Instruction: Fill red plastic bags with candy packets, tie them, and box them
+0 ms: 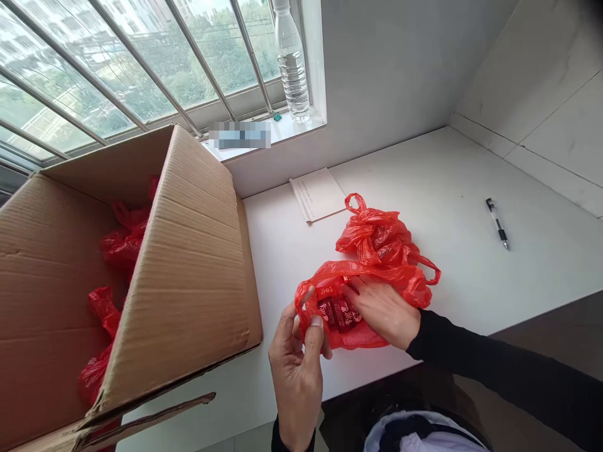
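Observation:
A red plastic bag (362, 339) lies on the white table with its mouth spread. Inside it are several small dark red packets (342, 312) with white lettering, and a brighter red one sits just above them. My left hand (299, 358) pinches the left rim of this bag between thumb and fingers. Reaching in from the right, my right hand (384, 307) has its fingers stretched out over the packets, and its fingertips are partly hidden. Right behind stands a second red plastic bag (381, 235), bunched up, with its loop handle pointing up.
At left, an open cardboard box (188, 270) holds several red bags. A notepad (320, 194) lies near the wall and a pen (497, 224) at right. On the windowsill stands a water bottle (293, 69) beside a blurred-out item (240, 135).

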Action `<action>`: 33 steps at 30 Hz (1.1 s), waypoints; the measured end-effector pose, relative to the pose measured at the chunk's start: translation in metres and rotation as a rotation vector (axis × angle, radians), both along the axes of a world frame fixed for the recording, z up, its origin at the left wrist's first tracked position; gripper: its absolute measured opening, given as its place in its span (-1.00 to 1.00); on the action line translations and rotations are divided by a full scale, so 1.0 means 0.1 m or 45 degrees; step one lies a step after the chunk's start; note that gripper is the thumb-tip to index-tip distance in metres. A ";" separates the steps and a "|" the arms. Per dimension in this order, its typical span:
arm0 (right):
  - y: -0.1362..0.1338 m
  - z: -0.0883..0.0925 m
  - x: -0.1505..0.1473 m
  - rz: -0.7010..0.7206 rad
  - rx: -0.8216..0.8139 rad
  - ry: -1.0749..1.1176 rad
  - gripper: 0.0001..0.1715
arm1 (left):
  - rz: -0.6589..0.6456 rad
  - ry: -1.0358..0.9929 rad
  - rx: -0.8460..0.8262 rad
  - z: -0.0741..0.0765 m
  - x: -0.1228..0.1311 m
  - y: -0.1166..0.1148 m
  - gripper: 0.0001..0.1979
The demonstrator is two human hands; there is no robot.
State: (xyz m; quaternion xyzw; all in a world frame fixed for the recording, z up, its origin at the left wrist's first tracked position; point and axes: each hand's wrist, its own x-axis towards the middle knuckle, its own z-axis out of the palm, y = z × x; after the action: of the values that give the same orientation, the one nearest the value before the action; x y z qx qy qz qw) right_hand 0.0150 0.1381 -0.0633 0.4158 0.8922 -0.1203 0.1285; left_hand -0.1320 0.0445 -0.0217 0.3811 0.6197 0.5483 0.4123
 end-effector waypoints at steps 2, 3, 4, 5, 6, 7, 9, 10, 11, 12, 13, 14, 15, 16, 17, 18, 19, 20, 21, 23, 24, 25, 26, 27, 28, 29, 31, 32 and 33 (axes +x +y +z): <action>0.00 -0.02 0.02 -0.005 0.020 0.008 -0.46 | -0.006 0.006 0.008 0.00 0.00 0.00 -0.75; 0.00 -0.02 0.03 0.001 0.028 0.017 -0.47 | -0.010 0.009 0.010 0.00 0.00 0.00 -0.76; 0.01 -0.03 0.03 0.008 0.034 0.028 -0.47 | -0.014 0.010 0.011 0.00 0.00 0.00 -0.76; 0.01 -0.03 0.04 0.009 0.038 0.037 -0.46 | -0.015 0.010 0.013 0.00 0.00 0.00 -0.76; 0.01 -0.03 0.05 -0.002 0.040 0.038 -0.45 | -0.015 0.008 0.015 0.01 0.01 0.00 -0.76; 0.02 -0.04 0.06 -0.024 0.045 0.030 -0.42 | -0.014 0.005 0.018 0.01 0.01 0.00 -0.75; 0.02 -0.06 0.05 -0.067 0.050 0.007 -0.38 | -0.022 0.000 0.018 0.02 0.02 0.00 -0.74; 0.03 -0.07 0.05 -0.077 0.049 0.002 -0.38 | -0.028 0.003 0.013 0.02 0.02 -0.01 -0.73; 0.03 -0.09 0.03 -0.078 0.047 0.005 -0.39 | -0.037 0.009 0.008 0.02 0.02 -0.01 -0.73; 0.03 -0.10 0.02 -0.068 0.040 0.018 -0.41 | -0.043 0.015 0.003 0.02 0.02 -0.01 -0.72; 0.03 -0.10 0.01 -0.055 0.029 0.037 -0.42 | -0.045 0.019 0.001 0.02 0.02 -0.01 -0.72; 0.02 -0.08 0.00 -0.048 0.018 0.053 -0.42 | -0.041 0.023 0.003 0.02 0.02 -0.02 -0.71; 0.00 -0.05 0.01 -0.045 0.003 0.054 -0.39 | -0.030 0.025 0.005 0.02 0.01 -0.02 -0.71; -0.03 0.01 0.03 -0.045 -0.012 0.064 -0.36 | -0.016 0.025 0.005 0.02 0.01 -0.03 -0.71; -0.08 0.09 0.08 -0.034 -0.019 0.104 -0.31 | 0.004 0.027 0.009 0.02 0.01 -0.03 -0.72; -0.13 0.19 0.14 -0.009 -0.017 0.184 -0.28 | 0.023 0.034 0.015 0.02 0.00 -0.04 -0.75; -0.19 0.31 0.22 0.024 0.002 0.326 -0.28 | 0.041 0.045 0.023 0.03 0.00 -0.04 -0.77; -0.25 0.42 0.32 0.086 0.047 0.526 -0.31 | 0.053 0.056 0.029 0.04 0.00 -0.05 -0.80; -0.30 0.52 0.43 0.111 0.108 0.723 -0.38 | 0.063 0.065 0.032 0.06 0.00 -0.05 -0.81; -0.38 0.64 0.67 -0.005 0.323 0.922 -0.46 | 0.087 0.096 0.030 0.09 0.00 -0.06 -0.81; -0.39 0.65 0.80 -0.106 0.421 0.905 -0.45 | 0.106 0.118 0.029 0.10 -0.01 -0.07 -0.81; -0.39 0.63 0.92 -0.218 0.491 0.840 -0.39 | 0.125 0.142 0.035 0.10 -0.01 -0.08 -0.81; -0.38 0.58 1.04 -0.305 0.513 0.754 -0.33 | 0.139 0.173 0.043 0.11 -0.03 -0.09 -0.83; -0.36 0.52 1.16 -0.377 0.491 0.684 -0.28 | 0.147 0.214 0.057 0.10 -0.04 -0.10 -0.85; -0.34 0.47 1.25 -0.432 0.412 0.637 -0.29 | 0.157 0.268 0.077 0.09 -0.06 -0.11 -0.88; -0.32 0.43 1.33 -0.475 0.309 0.616 -0.35 | 0.169 0.329 0.096 0.09 -0.07 -0.11 -0.90; -0.29 0.43 1.42 -0.544 0.101 0.652 -0.50 | 0.204 0.439 0.154 0.09 -0.08 -0.12 -0.90; -0.28 0.49 1.43 -0.572 0.034 0.700 -0.56 | 0.220 0.463 0.198 0.11 -0.07 -0.12 -0.89; -0.28 0.57 1.42 -0.596 -0.002 0.759 -0.59 | 0.218 0.459 0.255 0.14 -0.06 -0.11 -0.88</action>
State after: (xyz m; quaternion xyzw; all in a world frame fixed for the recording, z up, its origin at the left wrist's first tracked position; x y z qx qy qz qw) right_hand 0.1572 0.1100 -0.0065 0.5552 0.7712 -0.2627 -0.1675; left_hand -0.1377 0.0338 -0.0077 0.4581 0.6561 0.5629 0.2069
